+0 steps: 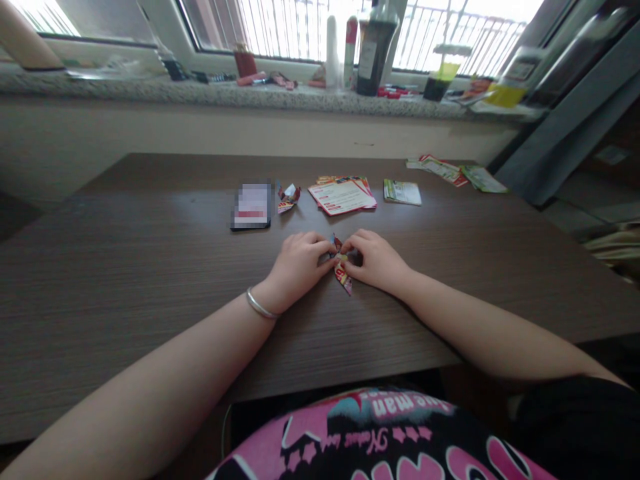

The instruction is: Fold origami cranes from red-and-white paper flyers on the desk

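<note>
Near the middle of the brown table, my left hand [306,261] and my right hand [374,259] meet at a small piece of folded printed paper [343,275]. Thumb and fingers of each hand pinch it from either side. Its pointed lower end sticks out toward me and a darker tip shows above the fingers; the middle is partly hidden by my fingertips. A silver bangle circles my left wrist. Just beyond my hands stands another folded paper piece [289,198] with red and white print.
A pile of printed cards [344,196], a smaller stack of cards [403,193] and a blurred-out dark-edged rectangle [251,207] lie farther back. More paper strips [443,169] are at the back right. Bottles and small items crowd the granite windowsill [200,93].
</note>
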